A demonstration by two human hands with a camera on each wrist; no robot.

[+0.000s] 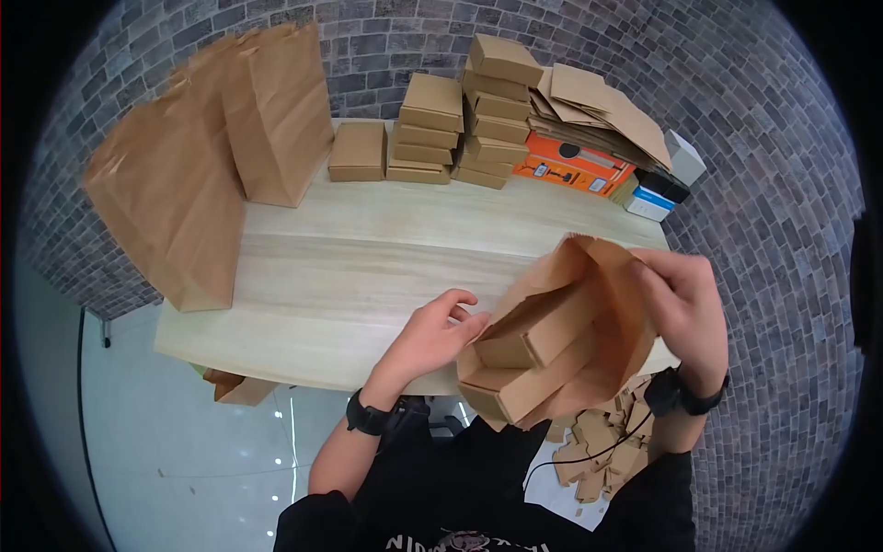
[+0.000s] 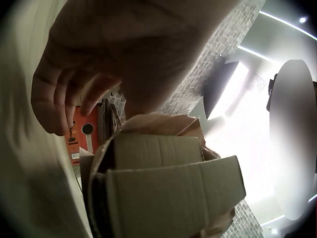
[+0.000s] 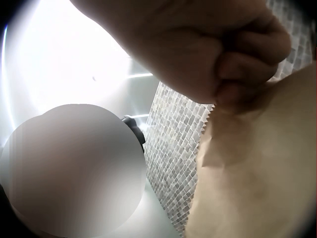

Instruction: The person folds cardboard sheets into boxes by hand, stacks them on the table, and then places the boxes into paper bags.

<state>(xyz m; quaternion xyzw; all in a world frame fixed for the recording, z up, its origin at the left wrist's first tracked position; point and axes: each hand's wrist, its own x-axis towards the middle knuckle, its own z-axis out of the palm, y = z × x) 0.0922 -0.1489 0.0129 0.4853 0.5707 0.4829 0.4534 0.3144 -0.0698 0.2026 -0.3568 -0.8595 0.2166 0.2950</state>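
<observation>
My right hand (image 1: pixel 685 299) pinches the rim of a brown paper bag (image 1: pixel 621 336), curled fingers on its toothed edge (image 3: pixel 204 134) in the right wrist view. The bag's mouth is tipped toward me at the table's front edge. Several cardboard boxes (image 1: pixel 561 324) lie inside, and the nearest one (image 2: pixel 173 198) sticks out of the mouth in the left wrist view. At the bag's left side, my left hand (image 1: pixel 432 333) has its thumb right at the rim and its fingers loosely bent, with nothing between them. The bag's bottom is hidden.
Two tall paper bags (image 1: pixel 189 175) stand at the table's left. Stacked cardboard boxes (image 1: pixel 428 115) line the back beside an orange box (image 1: pixel 570 167) topped with flat cardboard sheets (image 1: pixel 607 106). Cardboard pieces (image 1: pixel 598 451) lie below at right, where a black cable (image 1: pixel 589 457) runs from my right wrist.
</observation>
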